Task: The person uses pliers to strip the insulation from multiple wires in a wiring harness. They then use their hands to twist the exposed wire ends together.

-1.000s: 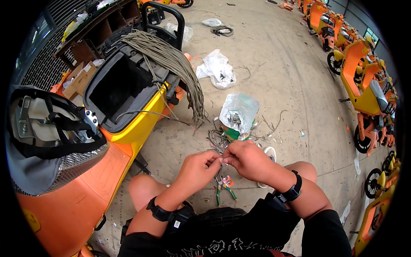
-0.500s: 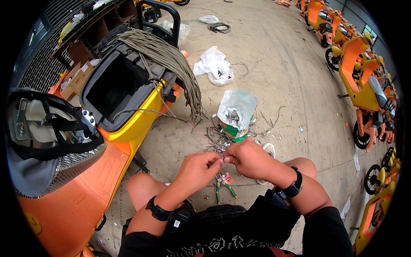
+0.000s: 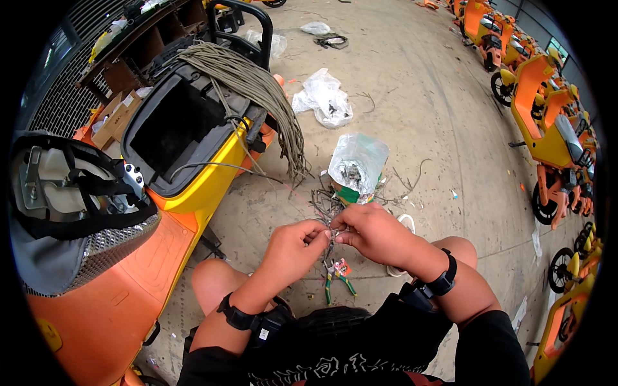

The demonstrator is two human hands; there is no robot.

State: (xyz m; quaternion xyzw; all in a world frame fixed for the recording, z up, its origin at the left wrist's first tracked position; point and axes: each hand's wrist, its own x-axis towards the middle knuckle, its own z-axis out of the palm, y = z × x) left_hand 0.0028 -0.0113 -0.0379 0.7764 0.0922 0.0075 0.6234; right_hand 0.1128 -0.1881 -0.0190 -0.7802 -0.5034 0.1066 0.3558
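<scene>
In front of my knees both hands meet, fingertips pinched close together. My left hand (image 3: pixel 291 249) is closed, thumb against forefinger. My right hand (image 3: pixel 372 233) is closed in a pinch just beside it. A small, pale thing shows between the fingertips, too small to name. Below the hands, pliers with green handles (image 3: pixel 329 289) lie on the floor with their handles spread, next to a small red-and-white packet (image 3: pixel 342 267). Just beyond the fingers is a heap of cut grey cable pieces (image 3: pixel 322 204). Behind it stands an open white-and-green bag (image 3: pixel 360 154) with scraps inside.
At left stands an orange-yellow scooter (image 3: pixel 122 257) with an open dark box, a coil of grey cable (image 3: pixel 251 90) draped over it. A grey bag (image 3: pixel 51 251) sits on the scooter. Farther off lies a clear plastic bag (image 3: pixel 328 100). Parked scooters (image 3: pixel 541 103) line the right.
My right-hand fingers have opened out a little and shifted slightly, showing more of the small thing. My left hand has moved slightly left. The surroundings stay the same.
</scene>
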